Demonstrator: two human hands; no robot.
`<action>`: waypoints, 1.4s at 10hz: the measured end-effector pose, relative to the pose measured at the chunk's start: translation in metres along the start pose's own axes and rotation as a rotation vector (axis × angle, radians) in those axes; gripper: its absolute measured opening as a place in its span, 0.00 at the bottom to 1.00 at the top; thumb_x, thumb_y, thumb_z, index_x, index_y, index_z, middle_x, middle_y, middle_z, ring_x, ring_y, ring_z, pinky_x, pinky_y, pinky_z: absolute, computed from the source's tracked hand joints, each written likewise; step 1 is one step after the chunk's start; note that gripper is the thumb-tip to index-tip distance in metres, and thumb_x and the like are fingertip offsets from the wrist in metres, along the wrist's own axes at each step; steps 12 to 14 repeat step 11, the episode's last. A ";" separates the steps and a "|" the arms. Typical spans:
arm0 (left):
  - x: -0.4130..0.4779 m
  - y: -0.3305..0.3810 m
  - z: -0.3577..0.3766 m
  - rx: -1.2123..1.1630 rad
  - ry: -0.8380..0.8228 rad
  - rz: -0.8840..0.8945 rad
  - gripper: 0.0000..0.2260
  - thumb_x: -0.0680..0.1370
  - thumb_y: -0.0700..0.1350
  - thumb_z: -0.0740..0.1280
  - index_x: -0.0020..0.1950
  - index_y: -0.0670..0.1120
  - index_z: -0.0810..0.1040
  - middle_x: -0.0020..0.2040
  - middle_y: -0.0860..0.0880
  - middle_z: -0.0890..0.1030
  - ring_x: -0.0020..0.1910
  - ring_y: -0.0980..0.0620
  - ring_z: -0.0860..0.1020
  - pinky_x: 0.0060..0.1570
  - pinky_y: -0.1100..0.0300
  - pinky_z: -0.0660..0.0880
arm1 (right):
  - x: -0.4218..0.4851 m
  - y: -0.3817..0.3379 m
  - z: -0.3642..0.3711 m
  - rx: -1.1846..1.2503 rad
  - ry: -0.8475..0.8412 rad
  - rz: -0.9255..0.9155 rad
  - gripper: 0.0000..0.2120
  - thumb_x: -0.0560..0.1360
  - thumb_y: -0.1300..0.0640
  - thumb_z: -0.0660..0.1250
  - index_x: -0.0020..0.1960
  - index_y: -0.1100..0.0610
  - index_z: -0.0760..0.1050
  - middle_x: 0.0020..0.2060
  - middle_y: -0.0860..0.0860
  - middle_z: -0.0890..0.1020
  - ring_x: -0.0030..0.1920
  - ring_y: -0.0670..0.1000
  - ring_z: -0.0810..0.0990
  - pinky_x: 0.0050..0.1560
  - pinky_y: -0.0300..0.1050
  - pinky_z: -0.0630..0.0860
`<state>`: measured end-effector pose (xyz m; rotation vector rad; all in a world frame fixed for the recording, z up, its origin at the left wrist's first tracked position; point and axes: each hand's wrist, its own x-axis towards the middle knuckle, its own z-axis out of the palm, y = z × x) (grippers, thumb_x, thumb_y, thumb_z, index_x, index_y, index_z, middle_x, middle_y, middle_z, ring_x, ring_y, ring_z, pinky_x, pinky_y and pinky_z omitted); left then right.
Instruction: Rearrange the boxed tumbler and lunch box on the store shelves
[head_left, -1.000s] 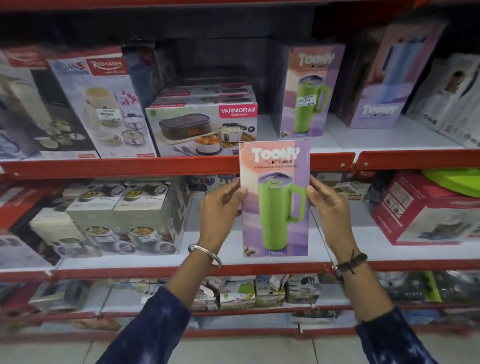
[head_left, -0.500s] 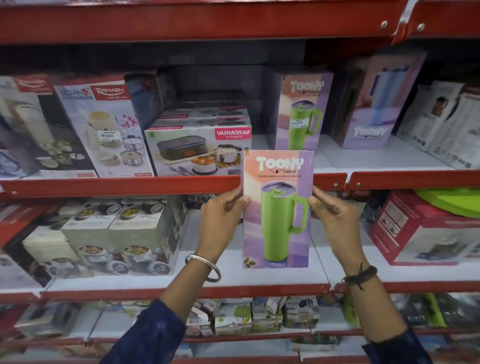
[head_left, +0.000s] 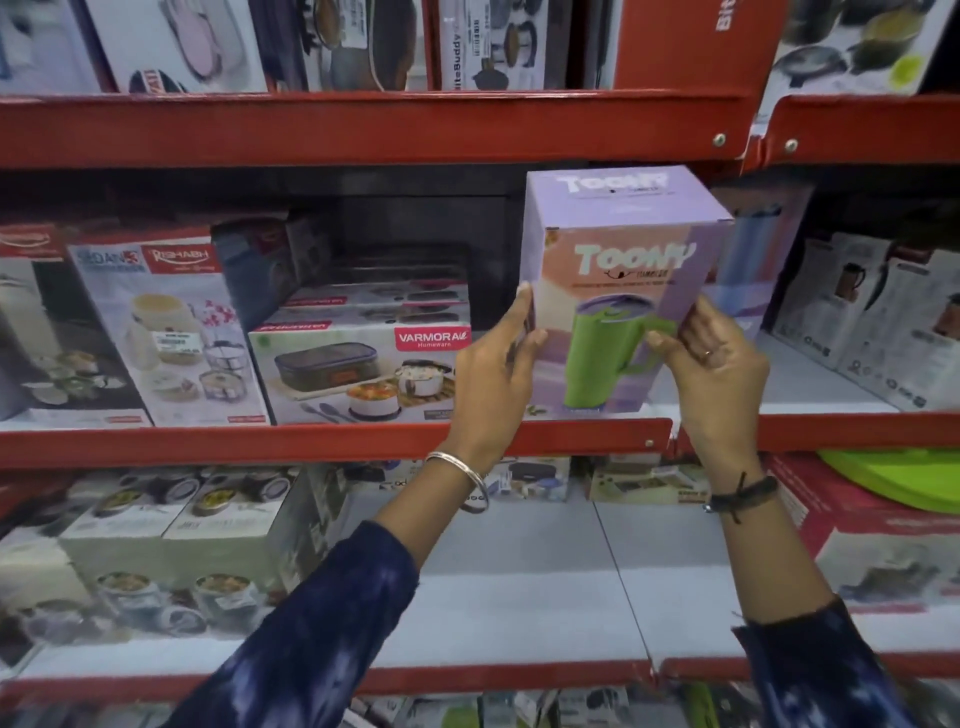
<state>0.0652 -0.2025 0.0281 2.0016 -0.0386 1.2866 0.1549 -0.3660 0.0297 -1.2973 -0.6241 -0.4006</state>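
Note:
The purple Toony tumbler box (head_left: 618, 270), showing a green mug, sits at the front edge of the middle shelf (head_left: 311, 441), top tipped toward me. My left hand (head_left: 493, 369) grips its left side and my right hand (head_left: 717, 364) grips its right side. Left of it stands a stack of white Varmora lunch box cartons (head_left: 358, 369). Another tumbler box behind the held one is hidden, apart from a bluish one (head_left: 748, 260) to its right.
Rishabh and other cookware boxes (head_left: 171, 322) fill the middle shelf's left; flask boxes (head_left: 872, 322) stand at its right. The red upper shelf rail (head_left: 363, 130) hangs just above the held box. Container boxes (head_left: 176, 545) and a red box (head_left: 878, 535) sit on the lower shelf.
Both hands have lifted the tumbler box from in front of the lower shelf up onto the middle shelf's front edge. The view has tilted upward.

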 end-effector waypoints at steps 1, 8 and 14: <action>0.001 -0.013 0.020 0.006 0.008 -0.058 0.21 0.78 0.41 0.63 0.71 0.46 0.65 0.28 0.52 0.68 0.23 0.58 0.63 0.26 0.74 0.60 | 0.014 0.019 -0.001 -0.014 0.012 0.023 0.27 0.70 0.69 0.69 0.68 0.64 0.68 0.63 0.55 0.74 0.55 0.38 0.79 0.58 0.37 0.75; 0.026 -0.070 0.058 0.138 -0.149 -0.176 0.26 0.78 0.44 0.64 0.73 0.52 0.59 0.32 0.46 0.70 0.24 0.58 0.60 0.31 0.59 0.65 | 0.059 0.091 0.008 -0.157 -0.046 0.092 0.25 0.72 0.65 0.69 0.68 0.62 0.67 0.62 0.55 0.76 0.60 0.48 0.77 0.59 0.30 0.72; 0.024 -0.056 0.051 0.102 -0.154 -0.168 0.24 0.78 0.40 0.63 0.73 0.46 0.62 0.52 0.42 0.79 0.38 0.50 0.78 0.46 0.54 0.76 | 0.041 0.078 0.020 -0.499 0.060 -0.039 0.21 0.75 0.57 0.66 0.67 0.61 0.69 0.63 0.58 0.76 0.62 0.57 0.75 0.64 0.49 0.72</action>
